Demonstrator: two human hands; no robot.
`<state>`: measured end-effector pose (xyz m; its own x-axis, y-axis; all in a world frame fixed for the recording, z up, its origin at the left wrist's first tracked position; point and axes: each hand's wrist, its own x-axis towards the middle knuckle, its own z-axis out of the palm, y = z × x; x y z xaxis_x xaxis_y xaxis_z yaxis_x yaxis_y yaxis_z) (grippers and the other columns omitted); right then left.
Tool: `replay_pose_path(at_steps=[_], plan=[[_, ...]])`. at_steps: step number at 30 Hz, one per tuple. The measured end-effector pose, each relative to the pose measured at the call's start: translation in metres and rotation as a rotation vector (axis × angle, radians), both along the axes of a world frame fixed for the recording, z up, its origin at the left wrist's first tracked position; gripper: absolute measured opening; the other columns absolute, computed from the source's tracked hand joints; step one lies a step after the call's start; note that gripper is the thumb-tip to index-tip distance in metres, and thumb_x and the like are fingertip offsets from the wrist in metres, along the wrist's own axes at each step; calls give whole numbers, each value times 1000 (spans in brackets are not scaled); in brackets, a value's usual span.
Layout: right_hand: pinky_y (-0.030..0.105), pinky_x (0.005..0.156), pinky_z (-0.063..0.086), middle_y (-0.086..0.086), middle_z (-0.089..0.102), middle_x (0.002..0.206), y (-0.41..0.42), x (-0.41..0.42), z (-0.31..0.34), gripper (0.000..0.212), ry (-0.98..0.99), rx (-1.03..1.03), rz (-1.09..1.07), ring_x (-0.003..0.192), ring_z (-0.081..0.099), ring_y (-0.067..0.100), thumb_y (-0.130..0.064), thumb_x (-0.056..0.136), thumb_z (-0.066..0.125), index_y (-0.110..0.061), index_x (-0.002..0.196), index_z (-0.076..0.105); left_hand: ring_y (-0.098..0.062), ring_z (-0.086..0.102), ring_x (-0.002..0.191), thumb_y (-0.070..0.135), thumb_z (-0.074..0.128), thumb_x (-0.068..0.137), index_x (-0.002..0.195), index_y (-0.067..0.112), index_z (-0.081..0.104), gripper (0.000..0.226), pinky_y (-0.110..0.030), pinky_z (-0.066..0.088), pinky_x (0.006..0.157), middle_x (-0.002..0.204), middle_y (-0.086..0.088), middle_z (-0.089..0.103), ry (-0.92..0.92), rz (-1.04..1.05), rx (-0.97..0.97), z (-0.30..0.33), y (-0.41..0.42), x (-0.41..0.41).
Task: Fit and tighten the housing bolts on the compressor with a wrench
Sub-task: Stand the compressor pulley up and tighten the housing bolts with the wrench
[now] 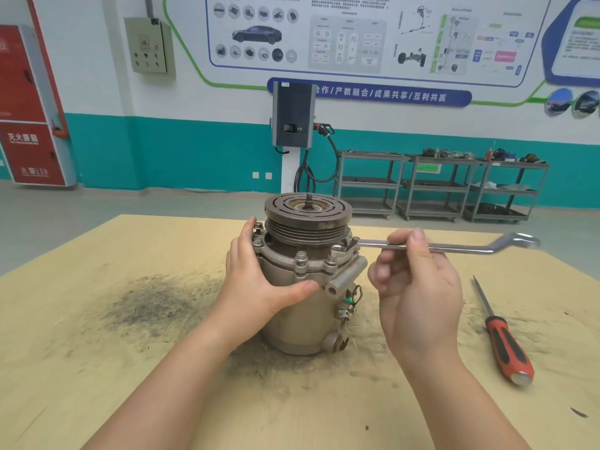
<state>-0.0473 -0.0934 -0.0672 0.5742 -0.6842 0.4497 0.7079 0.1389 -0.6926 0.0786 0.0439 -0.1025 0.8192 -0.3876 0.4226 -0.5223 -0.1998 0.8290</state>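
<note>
Steel wrench (435, 247) pinched in my right hand (418, 287), seated on a flange bolt (344, 251); left hand (256, 280) braces compressor (302, 319). Next: swing it tight.

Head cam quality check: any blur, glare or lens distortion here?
Head view: motion blur on the wrench at its far ring end and on the right hand fingers; compressor and left hand sharp. Wide-angle bending curves the table edges and the wall. Lighting even, shadows soft, mild glare on the wrench shaft.
</note>
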Motion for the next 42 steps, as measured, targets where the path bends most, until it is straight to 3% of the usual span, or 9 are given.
replay_pose_path(at_steps=[7, 11, 19, 25, 28, 30, 32, 35, 42], plan=[[20, 40, 35, 4, 50, 57, -20, 5, 6, 46, 95, 163, 319, 44, 43, 12, -14, 100, 41, -13, 63, 70, -6, 21, 144, 75, 72, 38, 155, 39, 4, 140, -39, 25, 121, 133, 31, 16, -3, 0, 0, 2, 0, -2], [19, 42, 34, 4, 51, 59, -23, 4, 7, 41, 131, 125, 296, 46, 43, 11, -18, 100, 43, -12, 69, 70, -5, 18, 145, 75, 72, 38, 155, 39, 2, 141, -39, 24, 121, 133, 31, 15, 6, -3, 4, 2, 0, -2], [21, 61, 44, -10, 60, 71, 10, 4, -20, 26, -119, -599, -437, 63, 56, 8, -37, 99, 51, -23, 84, 66, 3, 15, 138, 76, 70, 38, 155, 39, -1, 142, -33, 20, 118, 130, 32, 13, -6, 14, 2, 2, -1, -2], [11, 63, 40, 3, 55, 76, 24, 4, -26, 13, -166, -1050, -588, 68, 50, 5, -22, 89, 67, -11, 95, 70, -5, 17, 145, 78, 70, 38, 155, 39, -1, 142, -37, 21, 120, 135, 27, 16, -14, 7, -4, 0, 0, -4], [13, 69, 42, -3, 59, 80, 19, 0, -20, 15, -137, -906, -564, 74, 56, 2, -31, 98, 52, -25, 94, 65, -2, 16, 143, 77, 71, 39, 155, 39, 1, 141, -36, 21, 120, 133, 29, 15, -7, 12, 2, 2, -1, -4], [18, 62, 43, -10, 58, 71, 14, -4, -12, 22, -139, -582, -409, 64, 56, 6, -29, 98, 48, -33, 86, 66, -3, 17, 144, 76, 71, 38, 155, 41, 0, 140, -37, 22, 121, 131, 31, 15, 7, 9, 6, 3, -1, -3], [19, 54, 41, -7, 57, 63, 7, -6, -3, 31, -112, -234, -209, 55, 51, 11, -24, 95, 47, -29, 75, 69, -4, 17, 144, 75, 72, 39, 154, 42, 0, 140, -38, 23, 121, 131, 32, 15, 17, 6, 7, 3, 0, -4], [22, 46, 37, 1, 55, 57, -5, -3, 4, 44, -10, 54, 35, 48, 47, 13, -13, 98, 45, -19, 63, 71, -4, 18, 144, 75, 72, 39, 154, 41, 0, 140, -40, 24, 121, 130, 32, 15, 19, 7, 10, 3, 0, -4], [21, 40, 35, 7, 49, 58, -22, 6, 5, 35, 88, 204, 294, 46, 42, 14, -11, 97, 43, -6, 70, 65, -5, 17, 144, 76, 70, 37, 155, 40, 1, 142, -39, 23, 121, 131, 30, 14, 22, 5, 19, 5, -1, -5]])
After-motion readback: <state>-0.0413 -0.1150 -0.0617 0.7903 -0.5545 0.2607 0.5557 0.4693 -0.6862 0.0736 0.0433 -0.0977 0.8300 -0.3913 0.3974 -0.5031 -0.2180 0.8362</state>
